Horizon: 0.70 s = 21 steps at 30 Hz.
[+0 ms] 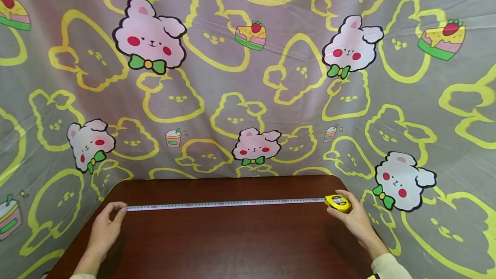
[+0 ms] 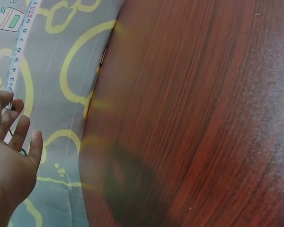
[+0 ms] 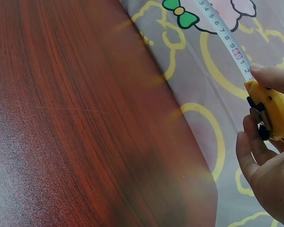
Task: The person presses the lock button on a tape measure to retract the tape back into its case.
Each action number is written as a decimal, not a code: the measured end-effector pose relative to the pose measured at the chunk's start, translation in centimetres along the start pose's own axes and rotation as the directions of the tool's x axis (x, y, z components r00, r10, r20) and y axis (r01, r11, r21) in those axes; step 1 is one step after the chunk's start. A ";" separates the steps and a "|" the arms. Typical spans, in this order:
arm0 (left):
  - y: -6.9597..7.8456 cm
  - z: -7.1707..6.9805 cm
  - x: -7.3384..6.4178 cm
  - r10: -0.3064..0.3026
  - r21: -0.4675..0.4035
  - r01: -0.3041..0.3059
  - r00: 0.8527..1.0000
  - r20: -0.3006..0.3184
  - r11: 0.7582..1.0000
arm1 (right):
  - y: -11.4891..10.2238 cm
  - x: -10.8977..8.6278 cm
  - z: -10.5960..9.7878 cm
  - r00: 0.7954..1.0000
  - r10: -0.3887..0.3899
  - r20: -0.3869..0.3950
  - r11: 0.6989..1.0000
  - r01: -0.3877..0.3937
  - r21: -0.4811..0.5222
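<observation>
A yellow tape measure [image 1: 338,203] is held by my right hand [image 1: 355,218], thumb on one side and fingers on the other. Its white blade [image 1: 232,204] is drawn out, running nearly level and straight to the left. My left hand [image 1: 105,228] pinches the blade's free end between thumb and index finger. In the left wrist view the low numbers of the blade [image 2: 19,47] show beside the fingertips. In the right wrist view the blade [image 3: 229,40] leaves the yellow case [image 3: 270,109] just past a red-marked 60. Both hands are raised above the table.
Beneath the hands lies a dark red-brown wooden table [image 1: 232,244] with rounded far corners. A grey curtain [image 1: 217,76] with cartoon rabbits and yellow outlines hangs behind it and along both sides, close to the table edges.
</observation>
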<state>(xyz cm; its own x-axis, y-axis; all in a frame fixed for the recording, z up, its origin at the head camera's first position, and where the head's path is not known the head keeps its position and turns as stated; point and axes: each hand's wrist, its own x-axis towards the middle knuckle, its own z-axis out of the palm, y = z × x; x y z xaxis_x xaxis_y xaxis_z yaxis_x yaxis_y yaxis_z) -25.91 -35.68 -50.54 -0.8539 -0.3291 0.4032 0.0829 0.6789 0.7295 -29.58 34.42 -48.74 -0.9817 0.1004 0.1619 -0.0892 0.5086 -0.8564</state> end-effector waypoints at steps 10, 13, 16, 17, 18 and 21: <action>0.1 0.7 -0.1 0.043 -0.020 -0.043 0.999 -0.010 0.999 | -0.2 -0.1 0.5 0.999 -0.048 0.005 0.999 0.048 0.016; 0.4 0.8 -0.1 0.045 -0.017 -0.045 0.999 -0.009 0.999 | -0.3 -0.1 0.7 0.999 -0.043 0.008 0.999 0.043 0.025; 0.6 0.9 -0.2 0.047 -0.023 -0.047 0.999 -0.006 0.999 | -0.4 -0.2 0.9 0.999 -0.045 0.008 0.998 0.045 0.034; 0.6 1.0 -0.2 0.049 -0.028 -0.049 0.999 -0.007 0.998 | -0.5 -0.2 0.9 0.999 -0.048 0.007 0.998 0.048 0.036; 0.7 1.0 -0.3 0.053 -0.032 -0.053 0.999 -0.009 0.998 | -0.5 -0.1 1.0 0.999 -0.052 0.005 0.998 0.052 0.039; 0.8 1.2 -0.3 0.065 -0.038 -0.066 0.998 -0.021 0.997 | -0.5 -0.1 1.2 0.998 -0.069 0.001 0.997 0.069 0.041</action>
<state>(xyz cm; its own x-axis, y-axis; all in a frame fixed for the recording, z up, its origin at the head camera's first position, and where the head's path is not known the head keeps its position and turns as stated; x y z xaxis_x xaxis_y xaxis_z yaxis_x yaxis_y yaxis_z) -26.17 -34.28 -50.76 -0.8358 -0.2978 0.4612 0.1583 0.6737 0.7219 -29.68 33.16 -48.90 -0.9734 0.0644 0.2199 -0.1632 0.4786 -0.8627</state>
